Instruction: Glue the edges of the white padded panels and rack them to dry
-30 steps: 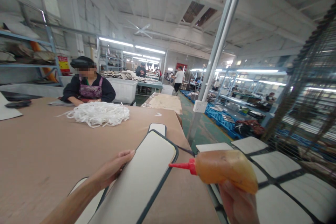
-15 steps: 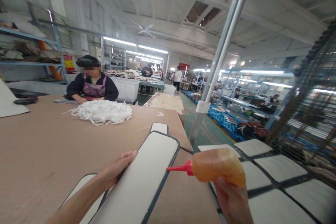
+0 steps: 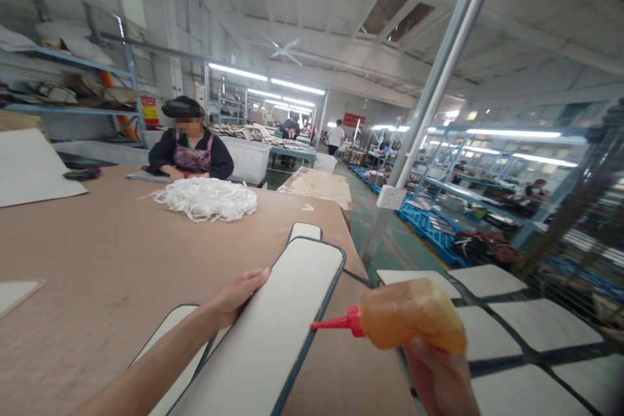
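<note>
One dark-bordered white panel (image 3: 275, 325) is positioned near the right edge of the surface (image 3: 121, 240), gripped by the left hand (image 3: 240, 294); the right hand (image 3: 436, 370) holds an amber bottle (image 3: 407, 312), its red nozzle (image 3: 338, 322) at the panel border.

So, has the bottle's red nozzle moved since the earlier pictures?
Yes: judged against the white socket box on the post, the red nozzle has moved left and down, along the edge of the panel.

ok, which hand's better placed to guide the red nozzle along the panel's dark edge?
Right, I'd say: the right hand holds the amber bottle, its red nozzle at the dark edge of the white panel. The left hand grips the panel's opposite side.
</note>
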Action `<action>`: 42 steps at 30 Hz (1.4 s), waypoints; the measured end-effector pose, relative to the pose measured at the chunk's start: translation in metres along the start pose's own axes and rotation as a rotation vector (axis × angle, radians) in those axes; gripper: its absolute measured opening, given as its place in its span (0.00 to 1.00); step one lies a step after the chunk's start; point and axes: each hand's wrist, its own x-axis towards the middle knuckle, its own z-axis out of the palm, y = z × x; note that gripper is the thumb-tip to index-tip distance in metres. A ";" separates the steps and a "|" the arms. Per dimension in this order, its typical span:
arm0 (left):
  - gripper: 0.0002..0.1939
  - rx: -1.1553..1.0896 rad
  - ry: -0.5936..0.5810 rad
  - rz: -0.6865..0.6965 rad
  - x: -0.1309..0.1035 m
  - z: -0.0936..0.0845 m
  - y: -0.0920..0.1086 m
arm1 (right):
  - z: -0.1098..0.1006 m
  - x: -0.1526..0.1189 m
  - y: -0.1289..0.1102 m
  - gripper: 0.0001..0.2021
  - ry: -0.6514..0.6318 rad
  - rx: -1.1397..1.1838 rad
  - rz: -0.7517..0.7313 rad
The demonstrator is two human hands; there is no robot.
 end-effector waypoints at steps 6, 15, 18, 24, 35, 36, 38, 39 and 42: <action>0.28 -0.033 -0.015 -0.016 0.003 0.001 0.000 | 0.001 -0.006 0.000 0.30 -0.005 -0.014 0.035; 0.30 -0.028 0.016 -0.003 0.011 0.005 0.004 | 0.003 -0.015 0.007 0.33 -0.004 -0.048 0.037; 0.27 -0.028 0.020 0.001 0.015 0.006 0.006 | 0.002 -0.018 0.009 0.30 -0.011 -0.087 0.046; 0.24 -0.018 0.006 0.004 0.017 0.007 0.009 | -0.001 -0.013 0.005 0.24 0.013 -0.085 0.079; 0.21 -0.009 0.013 -0.001 0.021 0.002 0.008 | -0.007 -0.013 0.011 0.32 0.000 -0.100 0.070; 0.21 -0.009 0.013 -0.004 0.021 0.002 0.007 | -0.008 -0.015 0.012 0.33 0.001 -0.110 0.071; 0.22 -0.011 0.011 -0.006 0.022 0.001 0.007 | -0.009 -0.019 0.013 0.35 -0.014 -0.121 0.079; 0.22 -0.012 0.010 -0.006 0.023 0.001 0.008 | -0.010 -0.020 0.014 0.35 -0.022 -0.121 0.085; 0.21 -0.017 0.008 -0.006 0.026 0.002 0.009 | -0.011 -0.022 0.016 0.33 -0.042 -0.109 0.080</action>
